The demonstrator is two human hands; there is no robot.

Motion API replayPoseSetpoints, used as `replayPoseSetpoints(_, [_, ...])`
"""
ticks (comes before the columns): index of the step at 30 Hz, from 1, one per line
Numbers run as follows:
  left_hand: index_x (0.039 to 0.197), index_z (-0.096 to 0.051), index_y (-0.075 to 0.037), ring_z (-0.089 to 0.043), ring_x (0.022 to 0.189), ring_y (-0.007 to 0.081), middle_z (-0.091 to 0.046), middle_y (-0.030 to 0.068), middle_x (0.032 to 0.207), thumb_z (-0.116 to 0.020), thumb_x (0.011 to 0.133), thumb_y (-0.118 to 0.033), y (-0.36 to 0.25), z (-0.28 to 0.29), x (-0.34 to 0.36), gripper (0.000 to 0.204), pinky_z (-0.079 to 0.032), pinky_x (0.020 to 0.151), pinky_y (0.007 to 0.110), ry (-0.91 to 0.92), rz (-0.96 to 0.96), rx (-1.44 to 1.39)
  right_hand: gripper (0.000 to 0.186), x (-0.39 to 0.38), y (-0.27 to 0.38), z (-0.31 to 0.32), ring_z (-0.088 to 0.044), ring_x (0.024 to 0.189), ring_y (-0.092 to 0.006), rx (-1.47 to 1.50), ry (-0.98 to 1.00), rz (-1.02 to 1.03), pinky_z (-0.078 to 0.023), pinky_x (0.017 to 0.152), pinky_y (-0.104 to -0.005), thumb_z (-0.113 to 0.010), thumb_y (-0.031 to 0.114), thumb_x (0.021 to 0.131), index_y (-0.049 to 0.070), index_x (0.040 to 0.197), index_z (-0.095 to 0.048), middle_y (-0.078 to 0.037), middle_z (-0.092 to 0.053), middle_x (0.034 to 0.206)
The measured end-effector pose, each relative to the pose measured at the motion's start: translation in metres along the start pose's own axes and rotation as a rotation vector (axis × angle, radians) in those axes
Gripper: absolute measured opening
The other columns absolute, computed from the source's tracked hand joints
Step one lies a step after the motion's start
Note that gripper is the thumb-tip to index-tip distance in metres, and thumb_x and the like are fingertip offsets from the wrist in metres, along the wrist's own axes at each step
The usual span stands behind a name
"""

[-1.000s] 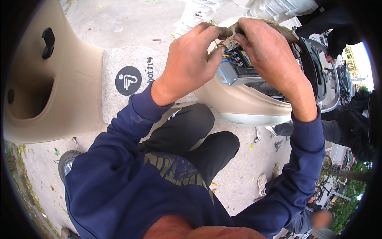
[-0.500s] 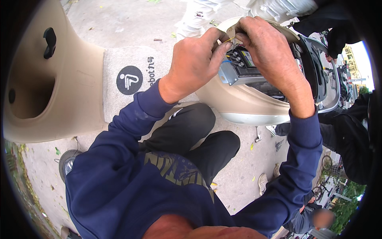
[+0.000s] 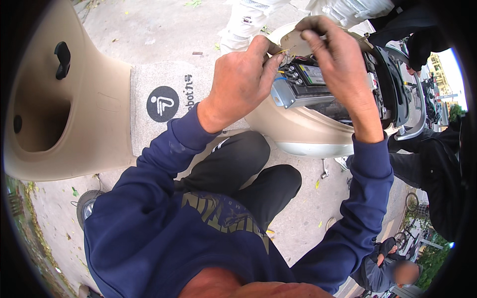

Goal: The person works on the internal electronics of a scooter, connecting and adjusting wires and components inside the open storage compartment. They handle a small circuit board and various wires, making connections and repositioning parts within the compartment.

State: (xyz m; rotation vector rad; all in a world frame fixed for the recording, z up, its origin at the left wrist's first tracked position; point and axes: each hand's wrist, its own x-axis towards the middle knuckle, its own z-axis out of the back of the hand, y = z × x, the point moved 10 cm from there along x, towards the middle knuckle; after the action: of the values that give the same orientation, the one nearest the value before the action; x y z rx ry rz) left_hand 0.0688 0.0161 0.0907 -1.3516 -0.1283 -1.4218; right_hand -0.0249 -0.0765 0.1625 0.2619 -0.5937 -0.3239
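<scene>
Over the opened body of a beige scooter (image 3: pixel 298 119), my left hand (image 3: pixel 241 79) pinches a thin yellow wire (image 3: pixel 283 50) between thumb and forefinger. My right hand (image 3: pixel 340 67) hovers to the right of it, thumb and bent fingers apart, with nothing visible between them. Thin loose wire ends show beside the left fingertips. Below the hands lies a black controller box (image 3: pixel 312 74) with a label and several terminals, next to a grey-blue metal bracket (image 3: pixel 282 93). Part of the compartment is hidden behind my right hand and wrist.
The scooter's grey floor mat (image 3: pixel 144 74) and beige front panel (image 3: pixel 104 114) stand at left. A person in torn white trousers (image 3: pixel 246 22) is close by at the far side; dark-clothed people stand at right. A wrench-like tool (image 3: pixel 324 169) lies on the pavement.
My right hand has let go of the yellow wire, moved right and opened its fingers. The left hand keeps its pinch in nearly the same place.
</scene>
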Motion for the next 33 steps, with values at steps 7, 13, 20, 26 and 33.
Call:
replayPoseSetpoints(7, [0.098, -0.053, -0.002, -0.065, 0.054, 0.0327, -0.066, 0.0139, 0.064, -0.070, 0.094, -0.012, 0.003, -0.001, -0.001, 0.019, -0.047, 0.047, 0.041, -0.023, 0.017, -0.015, 0.024, -0.013, -0.016, -0.014, -0.069, 0.087, -0.0212, 0.261, 0.145, -0.173, -0.055, 0.079, -0.0344, -0.062, 0.012, 0.098, -0.002, 0.118, -0.066, -0.014, -0.072, 0.101])
replayPoseSetpoints(13, [0.102, -0.054, -0.001, -0.066, 0.055, 0.0333, -0.067, 0.0139, 0.066, -0.069, 0.095, -0.010, 0.003, 0.001, -0.004, 0.018, -0.048, 0.049, 0.041, -0.048, 0.033, -0.044, 0.023, -0.005, -0.025, -0.018, -0.069, 0.079, -0.0194, 0.233, 0.082, -0.193, -0.054, 0.073, -0.0333, -0.069, 0.017, 0.094, -0.005, 0.103, -0.071, -0.015, -0.073, 0.087])
replayPoseSetpoints(20, [0.110, -0.051, 0.003, -0.070, 0.061, 0.0187, -0.070, 0.0156, 0.070, -0.061, 0.102, -0.006, 0.005, 0.002, -0.010, 0.016, -0.050, 0.054, 0.030, -0.039, 0.079, -0.090, 0.034, -0.023, -0.071, -0.021, -0.067, 0.077, -0.0132, 0.408, -0.025, -0.496, -0.055, 0.073, -0.0284, -0.069, 0.024, 0.098, -0.007, 0.110, -0.071, -0.009, -0.073, 0.087])
replayPoseSetpoints(26, [0.112, -0.050, 0.003, -0.066, 0.059, 0.0163, -0.068, 0.0139, 0.069, -0.058, 0.103, -0.006, 0.010, 0.003, -0.014, 0.015, -0.048, 0.054, 0.029, -0.064, 0.097, -0.162, 0.037, -0.042, -0.060, 0.003, -0.066, 0.080, -0.0119, 0.398, -0.196, -0.517, -0.053, 0.076, -0.0270, -0.068, 0.027, 0.099, -0.008, 0.112, -0.069, -0.010, -0.072, 0.086])
replayPoseSetpoints(33, [0.106, -0.049, 0.002, -0.062, 0.056, 0.0179, -0.063, 0.0112, 0.066, -0.066, 0.098, -0.009, 0.003, 0.004, -0.014, 0.021, -0.047, 0.053, 0.030, -0.022, 0.071, -0.136, 0.049, -0.062, -0.047, -0.018, -0.058, 0.073, -0.0139, 0.398, -0.061, -0.576, -0.050, 0.071, -0.0317, -0.066, 0.038, 0.097, -0.011, 0.097, -0.072, -0.011, -0.070, 0.078])
